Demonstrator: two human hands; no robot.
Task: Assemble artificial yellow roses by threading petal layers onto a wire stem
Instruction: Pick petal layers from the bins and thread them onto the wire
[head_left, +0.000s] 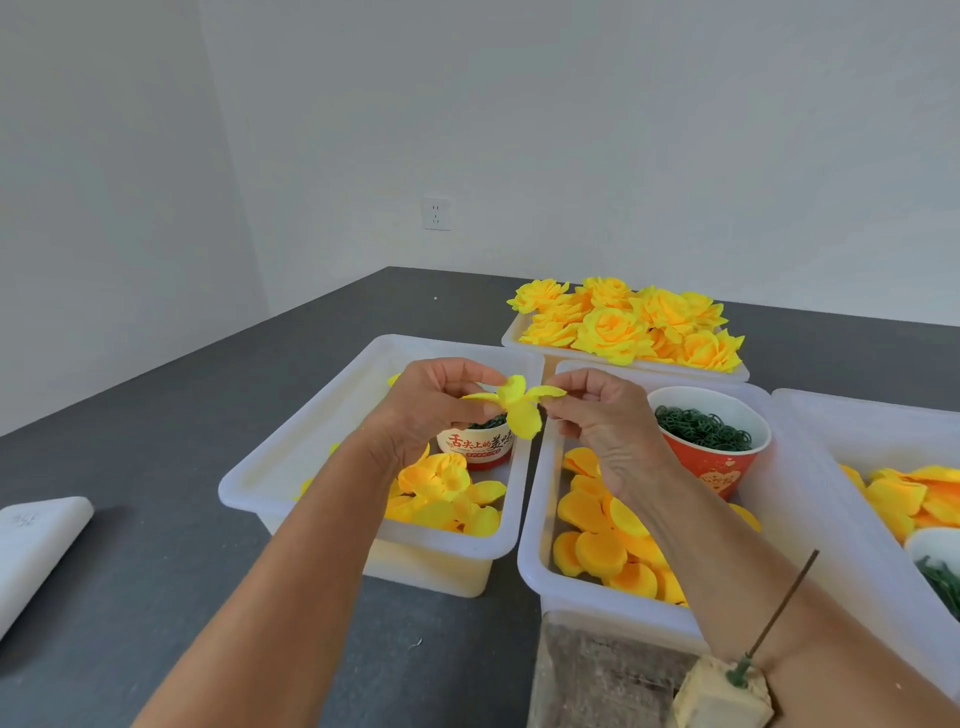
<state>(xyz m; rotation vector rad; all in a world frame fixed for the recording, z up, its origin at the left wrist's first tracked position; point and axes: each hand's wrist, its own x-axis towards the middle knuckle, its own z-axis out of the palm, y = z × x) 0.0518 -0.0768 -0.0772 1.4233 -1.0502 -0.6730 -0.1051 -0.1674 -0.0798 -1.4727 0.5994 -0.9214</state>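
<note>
petal layer (511, 408) held up between both hands over the 2 near tubs | left hand (436, 402) fingers pinch its left lobe, right hand (597, 415) fingers pinch its right tip | wire stem (779, 605) stands upright, well below, nearer right arm

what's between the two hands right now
A yellow petal layer, pinched by the left hand and the right hand, as the head view shows.
</note>
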